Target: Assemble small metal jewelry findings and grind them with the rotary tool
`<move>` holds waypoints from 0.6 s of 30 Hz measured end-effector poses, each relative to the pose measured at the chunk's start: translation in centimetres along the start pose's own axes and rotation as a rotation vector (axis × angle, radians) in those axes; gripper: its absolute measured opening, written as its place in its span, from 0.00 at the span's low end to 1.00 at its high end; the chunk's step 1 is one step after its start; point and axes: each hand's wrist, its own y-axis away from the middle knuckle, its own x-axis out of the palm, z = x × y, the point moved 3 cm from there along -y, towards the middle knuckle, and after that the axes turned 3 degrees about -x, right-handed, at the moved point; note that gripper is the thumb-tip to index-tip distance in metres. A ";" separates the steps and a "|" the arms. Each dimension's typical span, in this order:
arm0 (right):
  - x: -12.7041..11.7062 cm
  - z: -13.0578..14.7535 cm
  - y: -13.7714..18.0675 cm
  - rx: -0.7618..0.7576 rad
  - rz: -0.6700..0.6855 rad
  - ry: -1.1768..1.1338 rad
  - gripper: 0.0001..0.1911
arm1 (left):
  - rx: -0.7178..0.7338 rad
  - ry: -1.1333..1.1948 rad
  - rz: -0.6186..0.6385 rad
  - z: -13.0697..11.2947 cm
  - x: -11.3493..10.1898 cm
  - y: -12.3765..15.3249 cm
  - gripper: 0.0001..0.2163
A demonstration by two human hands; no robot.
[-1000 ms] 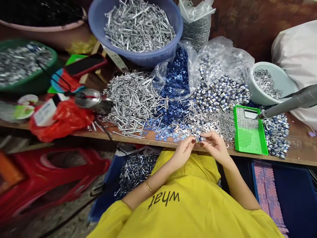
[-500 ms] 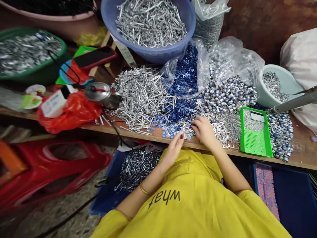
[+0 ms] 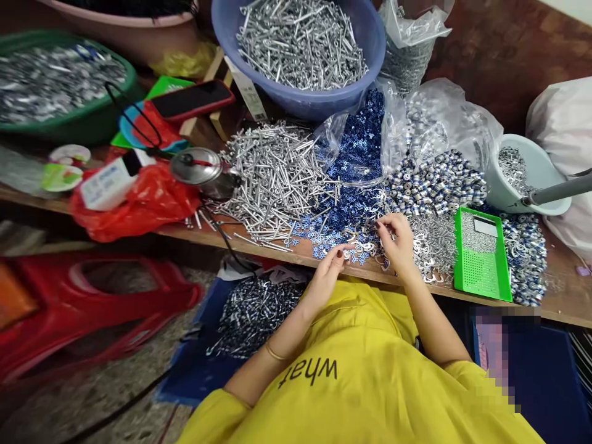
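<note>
At the table's front edge, my left hand (image 3: 327, 274) is closed with thumb and fingers together; what it pinches, if anything, is too small to make out. Just to its right, my right hand (image 3: 399, 245) has thumb and forefinger drawn together over the loose parts, and its fingertips hide whatever lies between them. Small blue three-armed pieces (image 3: 324, 233) are scattered by the left fingertips. Curved silver clips (image 3: 422, 250) lie beside the right hand. Behind them spreads a heap of silver metal pins with looped ends (image 3: 272, 179), next to a bag of dark blue pieces (image 3: 358, 135).
Blue-and-silver cylinders (image 3: 437, 182) are heaped at right, near a green tray (image 3: 483, 274) and a pale basin (image 3: 550, 166). A purple basin (image 3: 296, 102) of pins stands behind. Leftward are a lidded metal pot (image 3: 197, 166), red bag (image 3: 161, 197), phone (image 3: 194, 100) and red stool (image 3: 106, 308).
The view has shifted a little, so the table appears farther right. My right hand has moved right, widening its gap from my left hand, which stays near the edge.
</note>
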 end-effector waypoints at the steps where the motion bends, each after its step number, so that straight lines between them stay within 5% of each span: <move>1: -0.4 0.9 0.2 0.028 0.029 -0.143 0.09 | -0.004 0.014 0.005 -0.2 0.2 0.0 0.22; 6: -0.9 4.9 1.8 0.084 0.399 -0.479 0.09 | 0.050 0.050 0.052 -0.7 1.1 0.5 0.21; 13: -1.0 4.1 3.1 0.180 0.405 -0.603 0.10 | 0.058 0.037 0.114 -0.5 2.1 1.2 0.19; 18: -1.9 4.2 4.3 0.132 0.275 -0.448 0.07 | 0.195 -0.136 0.059 -1.4 2.8 1.3 0.17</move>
